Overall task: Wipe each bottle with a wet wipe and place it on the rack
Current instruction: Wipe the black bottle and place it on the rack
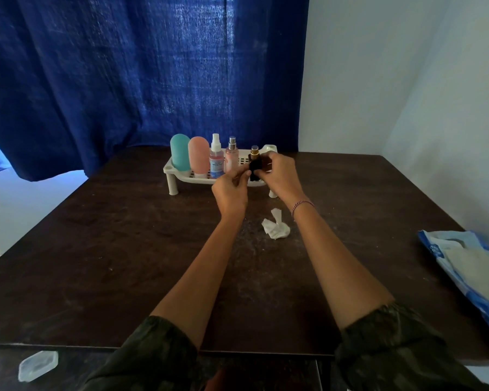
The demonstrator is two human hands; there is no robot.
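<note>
A white slotted rack [181, 173] stands at the far middle of the dark table. On it stand a teal bottle [180, 151], a pink bottle [199, 155], a clear spray bottle [216, 159] and a slim pink spray bottle [232, 156]. A small dark bottle [255, 165] with a gold cap is upright at the rack's right part. My right hand [283, 174] grips it from the right. My left hand [232, 189] touches its left side with the fingertips. A crumpled white wet wipe [275, 228] lies on the table below my hands, held by neither.
A blue wet wipe pack [469, 266] lies at the table's right edge. A blue curtain [141, 74] hangs behind the rack, a white wall [393, 80] to the right. A clear plastic lid [37, 365] lies on the floor at the lower left.
</note>
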